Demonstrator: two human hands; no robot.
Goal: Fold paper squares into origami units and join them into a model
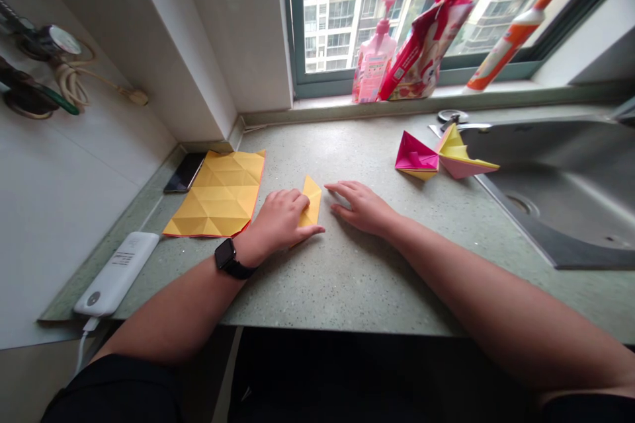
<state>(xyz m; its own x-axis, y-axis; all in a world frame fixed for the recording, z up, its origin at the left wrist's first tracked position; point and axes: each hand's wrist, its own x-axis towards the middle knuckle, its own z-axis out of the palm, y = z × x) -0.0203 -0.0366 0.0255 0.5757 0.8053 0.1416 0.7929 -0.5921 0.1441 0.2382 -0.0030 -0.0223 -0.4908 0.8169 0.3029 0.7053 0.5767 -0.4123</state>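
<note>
A small piece of folded yellow paper (313, 201) lies on the counter in the middle of the head view. Over its left part rests my left hand (280, 217), fingers bent and holding the paper down, thumb stretched out along its near end. The paper's left side is hidden beneath that hand. Just to the right, my right hand (364, 207) is open above the counter, index finger and thumb apart, close to the paper but not touching it. A larger creased yellow sheet (218, 188) with a red-orange edge lies left of my left hand.
Folded pink paper (415, 155) and yellow-pink paper (461, 157) stand beside the steel sink (560, 205). A phone (184, 172) and white power bank (119, 271) lie left. A pump bottle (376, 59), red bag (426, 46) and orange-white bottle (510, 43) line the sill.
</note>
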